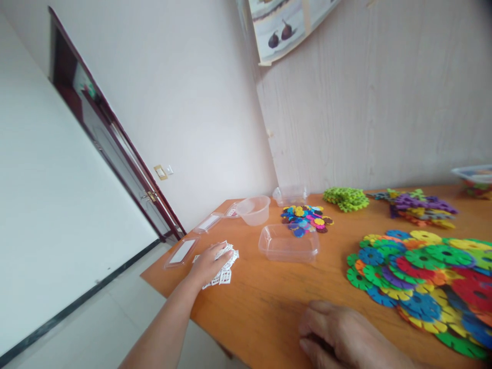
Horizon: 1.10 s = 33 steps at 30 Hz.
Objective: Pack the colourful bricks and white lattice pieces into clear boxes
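Colourful toy discs (423, 271) suggest a playroom, perhaps

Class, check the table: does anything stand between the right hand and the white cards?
Nothing visible stands between the right hand and the white cards, though the left hand covers part of them.

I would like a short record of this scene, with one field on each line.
Left hand: on the pile of white pieces
Right hand: loosely curled; contact with the table unclear
Clear containers include: round tub; nearer, rectangular tub
Right side: heap of colourful notched discs
Behind rectangular tub: small multicoloured discs
Near wall: bright green pieces
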### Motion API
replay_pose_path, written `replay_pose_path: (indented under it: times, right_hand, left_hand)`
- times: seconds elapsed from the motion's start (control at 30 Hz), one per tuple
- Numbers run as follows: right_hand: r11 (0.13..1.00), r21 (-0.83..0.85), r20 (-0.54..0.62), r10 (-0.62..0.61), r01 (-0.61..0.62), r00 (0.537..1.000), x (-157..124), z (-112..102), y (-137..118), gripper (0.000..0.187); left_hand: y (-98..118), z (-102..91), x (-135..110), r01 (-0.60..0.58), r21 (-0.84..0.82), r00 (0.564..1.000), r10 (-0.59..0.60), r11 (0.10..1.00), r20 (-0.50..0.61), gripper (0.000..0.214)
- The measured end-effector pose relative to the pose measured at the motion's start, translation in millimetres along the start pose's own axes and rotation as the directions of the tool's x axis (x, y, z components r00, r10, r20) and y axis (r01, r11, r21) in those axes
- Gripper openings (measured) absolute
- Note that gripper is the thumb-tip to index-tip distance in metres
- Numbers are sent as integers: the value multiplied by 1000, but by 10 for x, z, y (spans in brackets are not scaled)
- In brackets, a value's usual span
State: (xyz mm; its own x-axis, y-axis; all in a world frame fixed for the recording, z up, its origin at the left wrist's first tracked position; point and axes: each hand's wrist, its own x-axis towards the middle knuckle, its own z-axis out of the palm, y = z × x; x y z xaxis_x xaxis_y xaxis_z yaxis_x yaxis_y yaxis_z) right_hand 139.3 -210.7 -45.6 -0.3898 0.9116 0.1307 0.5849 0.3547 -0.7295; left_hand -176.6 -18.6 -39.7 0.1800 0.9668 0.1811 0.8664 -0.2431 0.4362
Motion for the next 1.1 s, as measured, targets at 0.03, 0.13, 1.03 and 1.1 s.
replay_pose_path:
  times: [0.03,0.13,1.03,1.1]
  right_hand:
    - [1000,-5,0,-6,6,1000,-6,-6,-10,18]
    - [999,-27,9,-32,33,999,-5,-23,-22,17]
    - [969,-230,-287,-156,90,945,84,-116,151,34]
    - [945,-327,-341,-127,9,931,132,-200,158,43]
  left_hand:
    - [19,27,-14,3,12,1000,-3,1000,-11,64]
    - [68,109,-46,5,47,999,-3,999,-34,66]
    - [793,538,-404,-10,213,992,37,977,-121,65]
    - [778,548,-402,-17,216,990,47,976,-131,64]
